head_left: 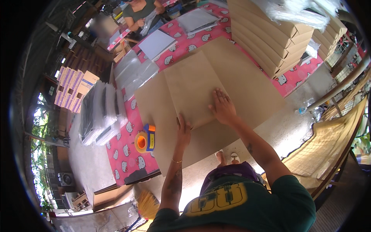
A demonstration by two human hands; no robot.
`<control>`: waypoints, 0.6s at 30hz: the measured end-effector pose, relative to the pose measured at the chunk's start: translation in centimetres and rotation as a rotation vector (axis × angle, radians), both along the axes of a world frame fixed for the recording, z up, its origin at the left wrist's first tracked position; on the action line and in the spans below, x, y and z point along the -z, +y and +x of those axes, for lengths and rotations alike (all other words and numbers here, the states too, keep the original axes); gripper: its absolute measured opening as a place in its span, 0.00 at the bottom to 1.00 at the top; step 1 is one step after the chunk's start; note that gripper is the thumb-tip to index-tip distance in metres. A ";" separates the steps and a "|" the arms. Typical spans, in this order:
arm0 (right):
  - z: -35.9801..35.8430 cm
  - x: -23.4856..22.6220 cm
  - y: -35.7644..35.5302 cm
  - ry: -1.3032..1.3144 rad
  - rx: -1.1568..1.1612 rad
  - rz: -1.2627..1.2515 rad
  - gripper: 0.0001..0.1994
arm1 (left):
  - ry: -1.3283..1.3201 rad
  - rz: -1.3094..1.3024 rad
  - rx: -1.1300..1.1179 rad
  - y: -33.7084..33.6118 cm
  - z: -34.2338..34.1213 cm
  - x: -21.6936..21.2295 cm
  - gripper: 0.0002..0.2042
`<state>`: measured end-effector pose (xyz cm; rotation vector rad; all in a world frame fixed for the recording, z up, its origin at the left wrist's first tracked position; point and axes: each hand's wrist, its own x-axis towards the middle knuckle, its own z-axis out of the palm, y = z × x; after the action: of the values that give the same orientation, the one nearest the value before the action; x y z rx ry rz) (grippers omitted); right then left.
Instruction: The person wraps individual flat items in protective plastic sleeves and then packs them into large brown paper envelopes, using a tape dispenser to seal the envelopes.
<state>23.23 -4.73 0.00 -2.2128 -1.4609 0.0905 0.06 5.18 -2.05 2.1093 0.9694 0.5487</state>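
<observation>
Cannot tell whether pinching or touching, with half-hidden fingers of the left hand (184,129), the near left corner of the brown panel (195,83). Lies on a larger sheet (247,81), hiding the near edge of the table (119,155); leaves room at left around the tape dispenser (151,141). Rests flat on the panel with the right hand (225,109) spread

Cannot see the worktop (116,150) beneath the cardboard sheet (251,77) under the left hand (184,129) and right hand (224,108). Cannot make out the blurred patch (102,29) far beyond the left hand, nor the whole head of the co-worker (136,14) nearby, cropped by the upper edge.
</observation>
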 end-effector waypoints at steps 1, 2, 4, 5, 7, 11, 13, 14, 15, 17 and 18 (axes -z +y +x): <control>-0.2 0.2 0.1 0.013 0.029 -0.011 0.36 | -0.079 -0.068 -0.017 -0.2 0.2 -0.1 0.34; 0.1 0.3 0.2 0.015 0.061 -0.020 0.36 | -0.167 -0.136 -0.031 -0.6 0.9 -0.6 0.34; 0.4 0.2 1.0 0.029 0.132 -0.032 0.37 | -0.181 -0.162 -0.031 0.5 1.5 -1.6 0.35; 0.5 0.2 1.3 0.041 0.176 -0.043 0.38 | -0.108 -0.127 -0.015 1.3 1.7 -1.9 0.36; 0.6 0.1 2.4 0.110 0.250 -0.061 0.39 | -0.051 -0.111 -0.007 3.3 1.5 -1.9 0.37; 3.6 -0.9 5.2 0.535 0.284 -0.196 0.40 | -0.089 -0.148 -0.100 8.5 1.1 0.7 0.38; 6.6 -1.0 6.0 0.612 0.258 -0.272 0.40 | -0.122 -0.198 -0.159 10.0 3.0 1.1 0.38; 8.0 0.0 5.8 0.533 0.247 -0.290 0.40 | -0.149 -0.250 -0.181 10.2 4.6 0.8 0.38; 9.0 0.9 5.7 0.460 0.229 -0.309 0.40 | -0.169 -0.298 -0.207 10.7 5.6 0.6 0.38; 9.7 1.8 6.8 0.495 0.210 -0.178 0.42 | -0.323 -0.050 -0.134 14.2 6.2 3.0 0.37; 10.5 2.4 6.5 0.512 0.212 -0.127 0.43 | -0.318 -0.115 -0.135 14.3 7.2 4.0 0.36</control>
<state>33.77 1.77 -2.42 -2.2061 -0.9598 0.6427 7.24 19.45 -6.09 1.7950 0.9389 0.8469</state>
